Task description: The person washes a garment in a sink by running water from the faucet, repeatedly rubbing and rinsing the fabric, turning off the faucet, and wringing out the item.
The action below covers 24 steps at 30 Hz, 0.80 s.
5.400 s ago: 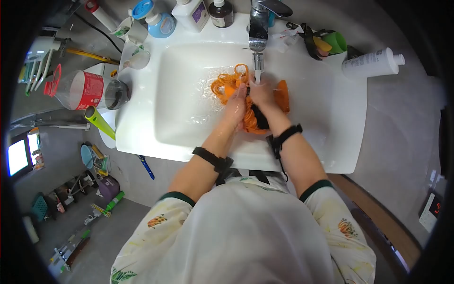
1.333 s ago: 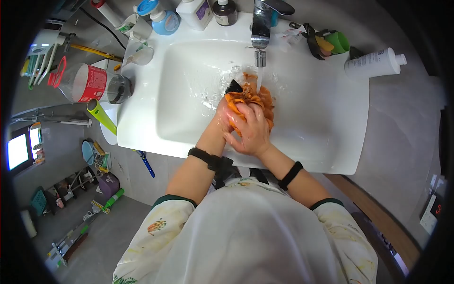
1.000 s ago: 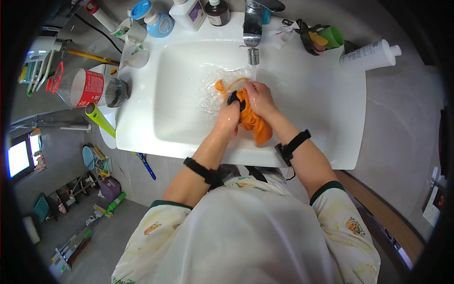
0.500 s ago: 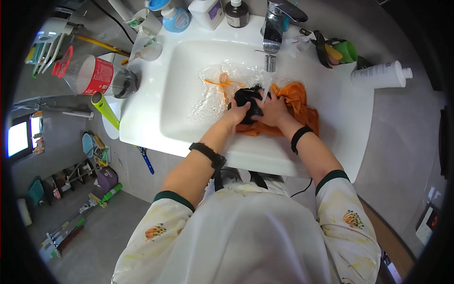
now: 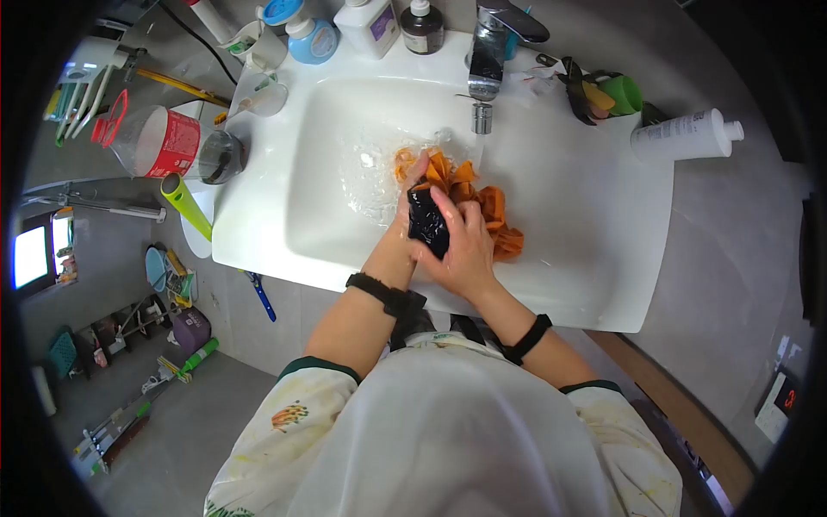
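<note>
A wet cloth, orange (image 5: 495,207) with a black part (image 5: 426,226), is bunched up in the white sink (image 5: 327,155) below the tap (image 5: 485,77). My left hand (image 5: 407,211) is at the left side of the bundle, its thumb or a finger pointing up, the rest hidden behind the black part. From the right, my right hand (image 5: 465,250) grips the black part, fingers curled over its edge. Orange folds trail behind and to the right of my right hand. Splashing water shows left of the cloth.
Bottles (image 5: 370,30) and a blue pump bottle (image 5: 312,41) line the back edge. A green cup (image 5: 622,95) and a white bottle (image 5: 685,138) lie at the right. A large plastic bottle (image 5: 172,145) and a green handle (image 5: 183,205) are at the left.
The spread cloth has been gathered into a smaller bundle. My right hand has moved left and down onto the black part, and my left hand has moved slightly left against it.
</note>
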### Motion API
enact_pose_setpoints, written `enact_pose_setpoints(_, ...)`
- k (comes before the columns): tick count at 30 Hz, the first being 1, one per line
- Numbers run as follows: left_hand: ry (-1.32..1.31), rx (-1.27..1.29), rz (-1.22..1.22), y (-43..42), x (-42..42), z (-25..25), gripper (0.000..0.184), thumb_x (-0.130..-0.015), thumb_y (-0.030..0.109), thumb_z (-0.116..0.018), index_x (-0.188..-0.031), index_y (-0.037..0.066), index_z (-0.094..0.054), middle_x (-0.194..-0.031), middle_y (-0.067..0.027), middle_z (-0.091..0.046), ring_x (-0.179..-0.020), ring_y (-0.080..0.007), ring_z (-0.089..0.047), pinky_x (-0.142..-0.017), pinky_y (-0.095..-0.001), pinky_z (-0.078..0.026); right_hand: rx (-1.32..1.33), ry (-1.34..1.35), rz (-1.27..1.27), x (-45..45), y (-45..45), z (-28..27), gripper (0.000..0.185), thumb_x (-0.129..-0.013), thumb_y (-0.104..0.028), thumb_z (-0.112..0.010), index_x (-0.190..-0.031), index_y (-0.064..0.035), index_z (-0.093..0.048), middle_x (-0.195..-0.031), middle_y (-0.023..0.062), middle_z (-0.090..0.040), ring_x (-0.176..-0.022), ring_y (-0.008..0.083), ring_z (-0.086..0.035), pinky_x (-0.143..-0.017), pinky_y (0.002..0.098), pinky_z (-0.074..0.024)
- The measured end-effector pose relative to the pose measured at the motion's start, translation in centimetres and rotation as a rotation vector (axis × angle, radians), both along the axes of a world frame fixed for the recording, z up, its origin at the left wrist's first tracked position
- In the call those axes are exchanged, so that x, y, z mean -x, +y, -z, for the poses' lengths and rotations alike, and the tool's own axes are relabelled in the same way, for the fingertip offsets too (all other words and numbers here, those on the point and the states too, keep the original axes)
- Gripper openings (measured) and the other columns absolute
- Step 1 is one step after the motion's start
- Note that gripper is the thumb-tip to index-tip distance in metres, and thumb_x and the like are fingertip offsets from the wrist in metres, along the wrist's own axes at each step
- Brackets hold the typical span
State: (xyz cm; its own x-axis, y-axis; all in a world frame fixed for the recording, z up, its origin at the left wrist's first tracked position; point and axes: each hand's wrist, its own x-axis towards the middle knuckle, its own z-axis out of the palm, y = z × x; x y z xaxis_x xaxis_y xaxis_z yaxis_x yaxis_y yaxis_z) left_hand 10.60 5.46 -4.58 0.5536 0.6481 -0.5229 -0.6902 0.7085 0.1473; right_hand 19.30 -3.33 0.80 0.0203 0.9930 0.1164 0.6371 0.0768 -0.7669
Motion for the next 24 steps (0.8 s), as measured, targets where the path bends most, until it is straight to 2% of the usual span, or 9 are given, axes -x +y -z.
enact_pose_setpoints(3, -0.411, 0.009, 0.174, -0.4, -0.1, 1.9, 0.039, -0.096, 0.039, -0.046, -0.11, 0.004, -0.059, -0.102, -0.0134, -0.065, -0.087, -0.028, -0.064, -0.081, -0.0422, -0.054, -0.029, -0.003, 0.087, -0.4, 1.3, 1.7, 0.055, -0.081, -0.037, -0.065, -0.126, -0.0092, -0.052, -0.102, 0.0201, -0.059, -0.089, 0.041, -0.06, -0.078, 0.0452, -0.0492)
enact_pose_setpoints(6, 0.37, -0.051, 0.052, -1.5, -0.9, 1.0, 0.027, -0.097, 0.024, -0.042, -0.101, 0.004, -0.059, -0.093, -0.0117, -0.064, -0.081, -0.0231, -0.064, -0.075, -0.0369, -0.055, 0.21, 0.087, 0.186, -1.9, 2.7, 2.7, 0.045, -0.09, -0.046, -0.05, -0.11, -0.0069, -0.061, -0.094, 0.0261, -0.066, -0.091, 0.044, -0.062, -0.079, 0.0496, -0.0492)
enact_pose_setpoints(9, 0.669, -0.039, 0.105, -2.2, -1.8, -0.1, 0.03, -0.097, 0.023, -0.04, -0.108, 0.001, -0.056, -0.097, -0.0119, -0.062, -0.083, -0.0211, -0.063, -0.075, -0.0355, -0.054, 0.315, 0.131, 0.124, -4.6, 4.4, 4.6, 0.047, -0.093, -0.045, -0.043, -0.104, -0.0052, -0.065, -0.093, 0.0264, -0.065, -0.094, 0.0435, -0.061, -0.081, 0.0503, -0.0482)
enact_pose_setpoints(13, 0.902, -0.234, 0.327, -3.1, -0.2, -5.4, 0.05, -0.093, 0.045, -0.048, -0.121, 0.004, -0.052, -0.1, -0.0096, -0.061, -0.091, -0.019, -0.061, -0.073, -0.0371, -0.053, 0.466, -0.3, 0.172, -9.7, 7.0, 7.5, 0.056, -0.094, -0.055, -0.037, -0.109, -0.0089, -0.064, -0.093, 0.0241, -0.067, -0.095, 0.0409, -0.063, -0.086, 0.0477, -0.0485)
enact_pose_setpoints(15, 1.016, -0.193, 0.42, -2.3, 2.9, -1.7, 0.061, -0.088, 0.053, -0.052, -0.131, 0.009, -0.049, -0.113, -0.0127, -0.057, -0.098, -0.0241, -0.06, -0.071, -0.0351, -0.053, 0.692, -0.489, 0.294, -13.0, 8.3, 9.3, 0.064, -0.091, -0.063, -0.038, -0.128, -0.0141, -0.056, -0.12, 0.0243, -0.059, -0.111, 0.0404, -0.057, -0.092, 0.0491, -0.047)
enact_pose_setpoints(18, 1.725, -0.495, 0.7, -1.0, 4.7, 1.9, 0.067, -0.087, 0.059, -0.05, -0.143, 0.024, -0.04, -0.147, -0.0198, -0.031, -0.132, -0.0427, -0.032, -0.106, -0.0475, -0.034, 0.482, -0.762, 0.17, -10.1, 7.7, 6.6, 0.071, -0.088, -0.068, -0.04, -0.141, -0.0202, -0.043, -0.147, 0.0207, -0.035, -0.131, 0.0449, -0.036, -0.099, 0.0571, -0.0387)
enact_pose_setpoints(20, 1.776, -0.666, 0.869, 1.6, 3.8, 6.0, 0.067, -0.088, 0.059, -0.048, -0.144, 0.024, -0.04, -0.149, -0.0199, -0.027, -0.135, -0.0432, -0.025, -0.11, -0.0485, -0.025, 0.455, -0.892, -0.208, -7.0, 6.2, 8.4, 0.07, -0.087, -0.068, -0.043, -0.142, -0.0244, -0.042, -0.156, 0.0136, -0.014, -0.139, 0.0489, -0.014, -0.103, 0.0638, -0.0286)
enact_pose_setpoints(22, 1.652, -0.949, 1.29, 3.5, 2.8, 4.7, 0.065, -0.09, 0.06, -0.042, -0.144, 0.025, -0.039, -0.156, -0.016, -0.018, -0.139, -0.0422, -0.018, -0.114, -0.051, -0.016, 0.417, -0.842, -0.385, -6.4, 5.3, 10.1, 0.065, -0.087, -0.064, -0.046, -0.139, -0.0255, -0.045, -0.156, 0.0131, -0.017, -0.139, 0.049, -0.013, -0.103, 0.0652, -0.027)
enact_pose_setpoints(24, 1.597, -0.668, 1.176, 4.5, 2.1, 9.3, 0.065, -0.091, 0.062, -0.039, -0.144, 0.025, -0.039, -0.156, -0.013, -0.019, -0.14, -0.04, -0.018, -0.113, -0.0518, -0.015, 0.373, -0.786, -0.568, -6.3, 6.1, 10.9, 0.061, -0.087, -0.061, -0.049, -0.137, -0.0266, -0.048, -0.155, 0.0126, -0.019, -0.139, 0.0491, -0.011, -0.103, 0.0666, -0.0255)
